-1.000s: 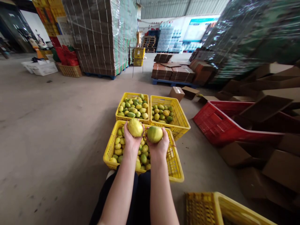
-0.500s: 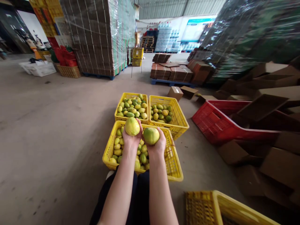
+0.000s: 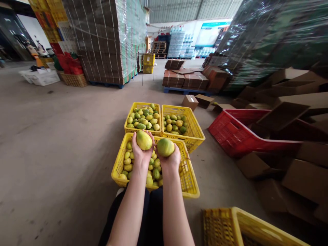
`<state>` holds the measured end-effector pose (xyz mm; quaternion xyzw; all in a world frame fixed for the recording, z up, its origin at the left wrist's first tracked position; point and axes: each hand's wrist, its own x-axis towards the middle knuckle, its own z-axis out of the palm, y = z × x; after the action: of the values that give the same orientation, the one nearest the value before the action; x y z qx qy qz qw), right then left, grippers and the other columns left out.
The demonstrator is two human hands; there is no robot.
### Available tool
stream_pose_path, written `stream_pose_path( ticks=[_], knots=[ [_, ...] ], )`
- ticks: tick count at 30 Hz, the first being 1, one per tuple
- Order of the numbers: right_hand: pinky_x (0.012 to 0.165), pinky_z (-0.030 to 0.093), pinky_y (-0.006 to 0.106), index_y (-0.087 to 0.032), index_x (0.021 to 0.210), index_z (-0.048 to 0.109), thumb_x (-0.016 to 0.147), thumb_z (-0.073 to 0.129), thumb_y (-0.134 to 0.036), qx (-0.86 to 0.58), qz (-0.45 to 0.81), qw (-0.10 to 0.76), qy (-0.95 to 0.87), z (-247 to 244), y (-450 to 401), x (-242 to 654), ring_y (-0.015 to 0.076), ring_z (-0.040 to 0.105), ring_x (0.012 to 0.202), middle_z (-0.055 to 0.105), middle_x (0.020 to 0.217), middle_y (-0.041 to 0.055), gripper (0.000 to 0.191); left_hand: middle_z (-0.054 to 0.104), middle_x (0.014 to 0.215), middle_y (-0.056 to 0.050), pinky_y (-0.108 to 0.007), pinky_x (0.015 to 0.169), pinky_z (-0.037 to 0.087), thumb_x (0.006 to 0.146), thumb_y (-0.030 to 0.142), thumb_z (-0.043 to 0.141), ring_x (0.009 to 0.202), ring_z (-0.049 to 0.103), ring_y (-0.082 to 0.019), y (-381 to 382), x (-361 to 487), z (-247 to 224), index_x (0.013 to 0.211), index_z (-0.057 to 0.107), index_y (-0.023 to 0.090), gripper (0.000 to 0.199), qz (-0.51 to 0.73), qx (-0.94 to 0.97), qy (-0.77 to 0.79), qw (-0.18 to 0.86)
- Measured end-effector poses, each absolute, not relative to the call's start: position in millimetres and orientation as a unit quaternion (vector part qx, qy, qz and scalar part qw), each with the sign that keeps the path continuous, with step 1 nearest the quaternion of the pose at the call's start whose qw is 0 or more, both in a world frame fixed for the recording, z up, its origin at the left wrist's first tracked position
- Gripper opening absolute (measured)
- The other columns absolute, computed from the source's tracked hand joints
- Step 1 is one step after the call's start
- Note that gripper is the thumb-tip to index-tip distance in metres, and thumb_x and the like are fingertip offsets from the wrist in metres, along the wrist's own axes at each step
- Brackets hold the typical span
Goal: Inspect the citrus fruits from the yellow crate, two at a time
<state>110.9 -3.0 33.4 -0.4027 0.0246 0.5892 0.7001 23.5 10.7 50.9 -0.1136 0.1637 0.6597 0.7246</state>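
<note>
My left hand [image 3: 141, 158] cups a yellow-green papaya [image 3: 144, 140], the fingers curved around its far side. In my right hand [image 3: 172, 159] rests a second, greener papaya [image 3: 165, 147], gripped from below and the right. Both fruits are held side by side above the near yellow crate [image 3: 191, 174], which has more papayas in its left and middle part. My forearms cover some of that fruit. Just beyond stand a full yellow crate [image 3: 127, 126] on the left and a partly filled yellow crate [image 3: 196, 131] on the right.
A red crate [image 3: 222, 136] with cardboard stands to the right, among loose cardboard boxes [image 3: 269, 191]. Another yellow crate [image 3: 220, 225] is at the lower right. Ahead are flattened cartons [image 3: 196, 81] on a blue pallet and a tall wrapped stack [image 3: 98, 44].
The papaya in my left hand has turned, showing more green on top and tilting. The right papaya has turned slightly too. Both stay in my hands; the view has shifted a little.
</note>
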Motion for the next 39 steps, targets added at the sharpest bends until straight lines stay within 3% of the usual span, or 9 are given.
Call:
stream_pose_path(
  ticks=[4,9,15,23,28,33,39],
  knots=[
    [0.047,0.055,0.03,-0.021,0.082,0.053,0.076,0.055,-0.047,-0.396,0.595,0.699,-0.006,42.7,-8.7,111.0,0.0165,0.063,0.047,0.063,0.059,-0.0029,0.026,0.068,0.078,-0.004,-0.025,0.07,0.055,0.09,0.039,0.052,0.075,0.066,-0.014,9.1,21.0,54.5,0.093,0.067,0.015,0.028,0.649,-0.103,0.157,0.738],
    [0.051,0.057,0.03,-0.021,0.083,0.054,0.069,0.062,-0.037,-0.389,0.587,0.71,-0.005,51.4,-12.5,109.3,0.0159,0.062,0.051,0.062,0.06,-0.0037,0.023,0.067,0.079,-0.005,-0.027,0.066,0.054,0.091,0.038,0.052,0.072,0.066,-0.016,12.5,22.3,53.2,0.098,0.068,0.017,0.028,0.633,-0.078,0.203,0.743],
    [0.049,0.056,0.028,-0.018,0.086,0.054,0.069,0.055,-0.03,-0.358,0.606,0.71,-0.02,48.7,-11.2,112.7,0.0184,0.066,0.057,0.063,0.063,-0.0003,0.021,0.069,0.083,-0.006,-0.03,0.059,0.053,0.092,0.037,0.046,0.068,0.066,-0.019,14.9,24.9,46.0,0.113,0.067,0.021,0.033,0.618,-0.032,0.262,0.74],
    [0.046,0.054,0.026,-0.017,0.084,0.054,0.075,0.051,-0.026,-0.371,0.61,0.7,-0.017,52.7,-12.0,111.6,0.0169,0.064,0.055,0.065,0.062,0.0008,0.013,0.068,0.073,-0.007,-0.026,0.047,0.049,0.089,0.028,0.041,0.064,0.068,-0.021,16.7,25.5,43.8,0.1,0.067,0.014,0.031,0.604,-0.029,0.277,0.747],
    [0.048,0.054,0.027,-0.017,0.084,0.055,0.073,0.054,-0.026,-0.375,0.606,0.702,-0.002,48.4,-9.8,112.3,0.0168,0.064,0.059,0.064,0.065,0.0002,0.014,0.069,0.076,-0.009,-0.032,0.055,0.055,0.087,0.032,0.04,0.066,0.069,-0.024,14.1,24.1,48.7,0.092,0.065,0.012,0.032,0.611,-0.044,0.285,0.737],
    [0.051,0.056,0.028,-0.018,0.085,0.055,0.071,0.057,-0.027,-0.377,0.605,0.701,-0.003,44.0,-8.4,113.6,0.0161,0.063,0.062,0.063,0.068,-0.0007,0.017,0.068,0.08,-0.01,-0.038,0.069,0.059,0.086,0.031,0.045,0.076,0.071,-0.025,13.6,23.4,49.2,0.101,0.064,0.011,0.032,0.614,-0.067,0.282,0.734],
    [0.05,0.056,0.027,-0.018,0.083,0.055,0.074,0.055,-0.027,-0.376,0.61,0.697,-0.011,44.8,-9.6,113.2,0.0159,0.063,0.062,0.065,0.067,-0.0004,0.013,0.068,0.081,-0.01,-0.033,0.061,0.06,0.092,0.036,0.042,0.075,0.071,-0.023,14.7,24.5,50.3,0.105,0.062,0.011,0.034,0.602,-0.068,0.29,0.741]
  ],
)
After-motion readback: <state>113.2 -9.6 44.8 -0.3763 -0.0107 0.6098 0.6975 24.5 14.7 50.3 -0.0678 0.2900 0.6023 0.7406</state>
